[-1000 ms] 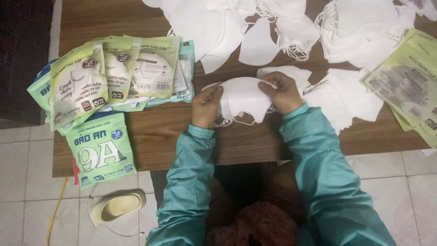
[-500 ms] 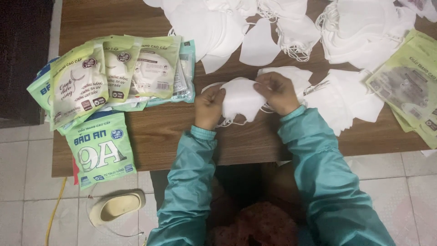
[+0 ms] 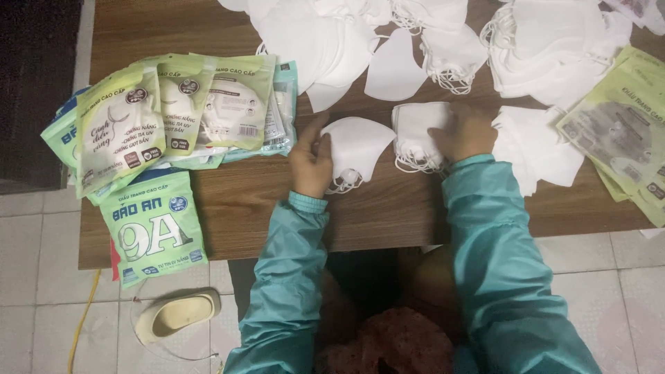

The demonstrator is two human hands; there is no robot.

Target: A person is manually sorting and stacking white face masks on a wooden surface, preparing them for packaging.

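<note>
My left hand [image 3: 312, 163] grips a folded white face mask [image 3: 357, 149] by its left edge, just above the wooden table [image 3: 228, 201]. My right hand [image 3: 465, 131] rests on a small stack of folded white masks [image 3: 418, 131] right beside it, fingers curled over the stack's right side. Both arms wear teal sleeves. Ear loops hang from the bottom of the held mask and of the stack.
Green and white printed mask packets [image 3: 173, 118] fan out at the table's left, one [image 3: 154, 225] overhanging the front edge. Loose white masks [image 3: 346, 34] pile along the back, more at the right [image 3: 540, 149], with flat packets [image 3: 623, 138]. A sandal [image 3: 176, 315] lies on the tiled floor.
Both hands held one mask before. Now the left hand alone holds it, shifted left, and the right hand has moved right onto the stack of masks.
</note>
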